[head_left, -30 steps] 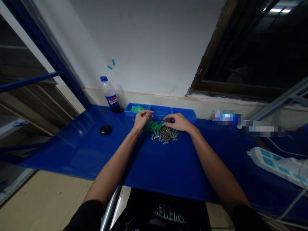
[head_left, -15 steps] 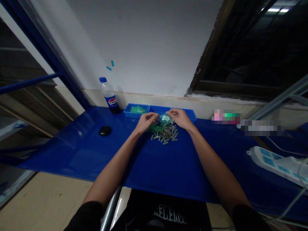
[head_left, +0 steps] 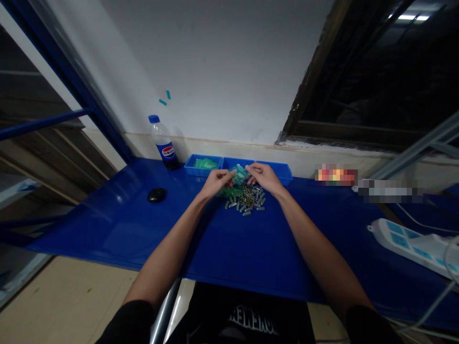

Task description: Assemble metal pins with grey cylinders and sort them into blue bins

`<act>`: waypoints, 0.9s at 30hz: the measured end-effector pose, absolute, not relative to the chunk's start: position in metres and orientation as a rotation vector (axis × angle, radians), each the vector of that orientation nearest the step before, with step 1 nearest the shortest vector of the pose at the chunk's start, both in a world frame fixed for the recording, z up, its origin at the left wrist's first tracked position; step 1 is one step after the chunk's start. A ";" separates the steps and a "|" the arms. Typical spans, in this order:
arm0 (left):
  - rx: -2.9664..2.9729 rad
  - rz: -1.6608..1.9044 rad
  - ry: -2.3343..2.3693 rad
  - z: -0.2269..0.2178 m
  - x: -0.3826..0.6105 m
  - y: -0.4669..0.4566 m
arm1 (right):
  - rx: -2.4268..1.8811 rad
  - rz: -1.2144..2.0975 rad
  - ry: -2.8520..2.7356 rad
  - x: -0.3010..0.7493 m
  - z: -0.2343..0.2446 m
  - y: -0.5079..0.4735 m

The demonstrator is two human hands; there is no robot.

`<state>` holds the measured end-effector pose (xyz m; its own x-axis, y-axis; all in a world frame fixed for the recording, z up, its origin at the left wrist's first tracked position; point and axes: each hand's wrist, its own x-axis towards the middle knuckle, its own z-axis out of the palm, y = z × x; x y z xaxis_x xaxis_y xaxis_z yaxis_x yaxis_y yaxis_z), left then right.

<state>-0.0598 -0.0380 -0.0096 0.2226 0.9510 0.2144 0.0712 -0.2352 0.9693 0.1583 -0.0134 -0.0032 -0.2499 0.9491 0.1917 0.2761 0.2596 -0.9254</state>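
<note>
One second ago both hands lay flat on the pile of metal parts (head_left: 247,204). Now the left hand (head_left: 215,181) and right hand (head_left: 263,177) are raised just above it, each with fingers pinched on an opposite edge of a small green bag (head_left: 239,174), which is held clear of the blue table (head_left: 229,248), in front of the blue bins (head_left: 205,165). The bottle (head_left: 163,143) left of the bins carries a Pepsi roundel, while the white print on the black shirt (head_left: 251,320) is not legible.

Workshop: blue workbench (head_left: 251,248), parts bins (head_left: 236,165), loose screws (head_left: 246,200)
</note>
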 end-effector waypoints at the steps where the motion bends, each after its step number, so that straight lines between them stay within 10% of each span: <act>1: 1.492 1.229 1.020 -0.012 -0.061 -0.035 | -1.133 0.980 -1.744 0.159 -0.004 -0.014; 27: 1.212 1.414 1.155 -0.029 -0.070 -0.018 | -1.109 0.395 -2.448 0.155 -0.014 -0.023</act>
